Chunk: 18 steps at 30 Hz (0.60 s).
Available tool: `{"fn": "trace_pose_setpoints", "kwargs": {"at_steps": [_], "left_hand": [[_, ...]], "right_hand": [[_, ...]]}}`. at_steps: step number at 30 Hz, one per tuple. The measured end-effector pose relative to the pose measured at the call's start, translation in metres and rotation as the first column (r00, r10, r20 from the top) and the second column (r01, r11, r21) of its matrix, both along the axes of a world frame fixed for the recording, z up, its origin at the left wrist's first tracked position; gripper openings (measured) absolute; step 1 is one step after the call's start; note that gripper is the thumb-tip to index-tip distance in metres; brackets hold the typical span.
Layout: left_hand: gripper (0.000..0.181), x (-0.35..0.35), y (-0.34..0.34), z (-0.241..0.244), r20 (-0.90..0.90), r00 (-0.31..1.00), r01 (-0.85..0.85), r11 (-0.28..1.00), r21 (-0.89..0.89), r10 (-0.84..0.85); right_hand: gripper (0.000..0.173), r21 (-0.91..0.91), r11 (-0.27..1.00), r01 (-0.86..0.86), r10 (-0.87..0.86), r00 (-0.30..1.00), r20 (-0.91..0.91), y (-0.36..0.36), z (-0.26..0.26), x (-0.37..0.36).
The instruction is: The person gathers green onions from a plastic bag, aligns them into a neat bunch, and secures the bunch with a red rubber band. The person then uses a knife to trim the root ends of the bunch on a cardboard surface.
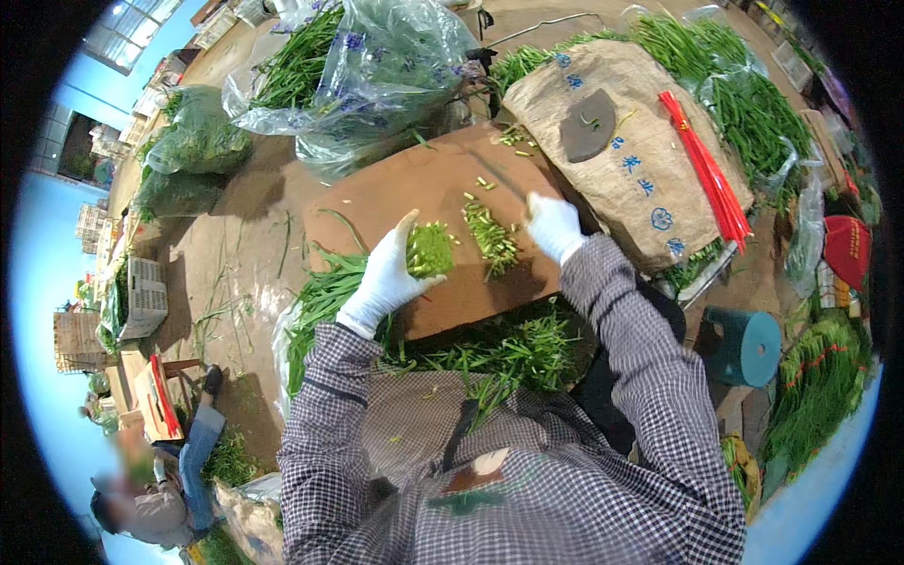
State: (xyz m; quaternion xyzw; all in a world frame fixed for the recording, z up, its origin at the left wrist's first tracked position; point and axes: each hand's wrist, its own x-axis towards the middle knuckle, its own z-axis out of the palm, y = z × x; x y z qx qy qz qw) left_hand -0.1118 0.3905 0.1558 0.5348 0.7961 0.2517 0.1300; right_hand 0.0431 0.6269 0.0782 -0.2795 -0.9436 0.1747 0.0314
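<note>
My left hand point(381, 279), in a white glove, is curved around a bunch of green leafy stems point(429, 251) with its pale cut ends facing right. The bunch's long leaves point(328, 282) trail off to the left, over the edge of a brown board point(395, 183). In its white glove, my right hand point(554, 224) grips a knife whose thin dark blade point(498, 171) points away over the board. Its handle is hidden in my fist. Between my hands lies a heap of short cut stem pieces point(491, 240), with a few more pieces point(519, 138) at the far edge.
A sack point(628, 183) bearing writing lies right of the board, with red ties point(706, 173) on it. Beyond the board stands a clear plastic bag point(395, 78) of greens. A teal stool point(745, 346) is at right. Another person point(162, 487) sits at lower left.
</note>
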Motion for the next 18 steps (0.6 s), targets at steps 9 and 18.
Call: {"fn": "trace_pose_setpoints", "kwargs": {"at_steps": [9,18], "left_hand": [[0.106,0.005,-0.019,-0.001,-0.03,1.0,0.011,0.994,0.112,-0.008],[0.098,0.006,-0.013,-0.042,-0.047,0.998,-0.037,0.997,-0.067,0.034]], "right_hand": [[0.03,0.515,0.835,-0.196,0.227,0.974,0.002,0.05,-0.061,-0.035],[0.027,-0.099,0.89,-0.445,0.371,0.834,-0.408,-0.071,-0.096,-0.024]]}}
